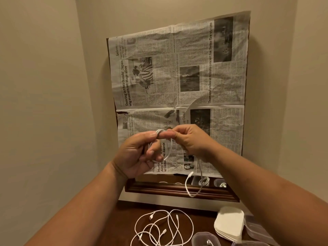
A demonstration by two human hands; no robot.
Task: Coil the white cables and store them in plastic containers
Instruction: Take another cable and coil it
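Both hands are raised in front of the newspaper-covered mirror, working one white cable (168, 148). My left hand (140, 153) pinches a small coil of it between thumb and fingers. My right hand (188, 139) grips the same cable beside the coil; its loose end (190, 185) hangs down in a loop with the plug visible. Several loose white cables (159, 228) lie tangled on the dark wooden surface below. A clear plastic container (205, 238) with a cable inside sits at the bottom edge.
A stack of white lids (229, 222) and more clear plastic containers (255, 228) lie at the lower right. The newspaper-covered mirror (177, 96) in a dark wooden frame leans on the beige wall straight ahead. Walls close in on the left and right.
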